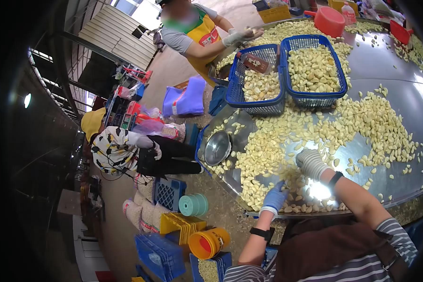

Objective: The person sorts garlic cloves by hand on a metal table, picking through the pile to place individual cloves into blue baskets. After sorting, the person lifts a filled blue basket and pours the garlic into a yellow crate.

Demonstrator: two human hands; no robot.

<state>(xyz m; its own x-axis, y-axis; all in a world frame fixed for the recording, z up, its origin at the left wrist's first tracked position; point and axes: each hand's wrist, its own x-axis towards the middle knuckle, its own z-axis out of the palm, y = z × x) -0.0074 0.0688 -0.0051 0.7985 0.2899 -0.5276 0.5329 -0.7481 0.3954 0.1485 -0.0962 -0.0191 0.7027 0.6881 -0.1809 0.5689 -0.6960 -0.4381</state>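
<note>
Peeled garlic cloves (263,152) lie in a wide, loose spread over the metal table (376,96) before me. My left hand (275,197), in a blue glove, is at the near edge among the cloves. At least one of its fingers is stretched out, and no clove shows in its grasp. Farther in and to the right, my right hand (311,163) wears a pale striped glove and rests low at the cloves. Its fingers are curled under, and whatever they hold is hidden.
Two blue baskets (291,96) of cloves and a metal bowl (217,148) stand on the table. A red scoop (329,21) is at the back. Across from me a gloved co-worker (202,35) handles something small. Another person (122,145) stands left, near sacks, crates and buckets.
</note>
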